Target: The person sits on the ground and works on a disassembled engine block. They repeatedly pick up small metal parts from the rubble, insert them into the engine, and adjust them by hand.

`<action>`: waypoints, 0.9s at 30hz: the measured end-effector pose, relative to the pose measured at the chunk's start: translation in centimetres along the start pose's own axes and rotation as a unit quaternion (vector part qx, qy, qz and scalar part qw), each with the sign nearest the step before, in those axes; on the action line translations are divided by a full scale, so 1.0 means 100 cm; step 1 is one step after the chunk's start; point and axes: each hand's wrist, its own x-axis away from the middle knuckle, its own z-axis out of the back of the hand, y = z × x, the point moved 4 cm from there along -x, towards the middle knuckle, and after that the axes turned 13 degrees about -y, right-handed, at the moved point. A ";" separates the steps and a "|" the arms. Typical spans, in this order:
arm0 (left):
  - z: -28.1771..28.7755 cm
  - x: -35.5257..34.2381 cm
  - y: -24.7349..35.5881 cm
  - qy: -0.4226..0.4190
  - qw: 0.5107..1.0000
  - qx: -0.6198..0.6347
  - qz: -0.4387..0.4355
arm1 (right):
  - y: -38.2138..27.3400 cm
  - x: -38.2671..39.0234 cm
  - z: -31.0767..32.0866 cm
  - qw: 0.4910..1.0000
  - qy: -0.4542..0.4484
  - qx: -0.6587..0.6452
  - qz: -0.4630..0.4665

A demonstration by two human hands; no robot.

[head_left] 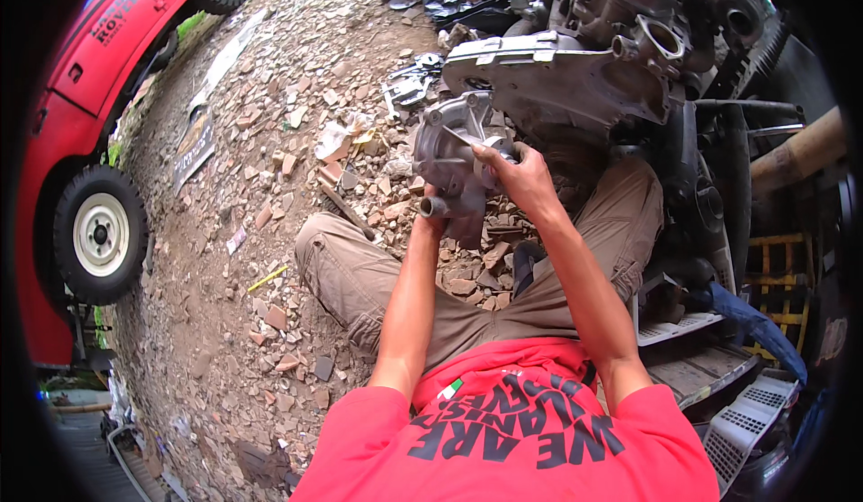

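A grey cast-metal engine part (pixel 447 147), shaped like a water pump with a round flange and a pipe stub, is held up between my knees. My left hand (pixel 433 222) grips it from below, near the pipe stub; most of its fingers are hidden behind the metal. On the other side, my right hand (pixel 523 178) is closed on the part, its thumb and fingers at the upper right edge. A thin pale strip runs from the right thumb across the flange; whether it is a tool or an edge of the casting I cannot tell.
A large metal engine cover (pixel 557 79) and other engine parts pile up just beyond my hands and to the right. Broken tile and stones (pixel 261 196) cover the ground. A red vehicle (pixel 99 62) stands at left. White plastic crates (pixel 751 417) sit at lower right.
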 end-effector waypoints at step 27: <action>-0.247 -0.092 0.028 -0.036 0.997 0.070 0.005 | 0.057 0.069 0.108 0.898 0.364 -0.167 0.183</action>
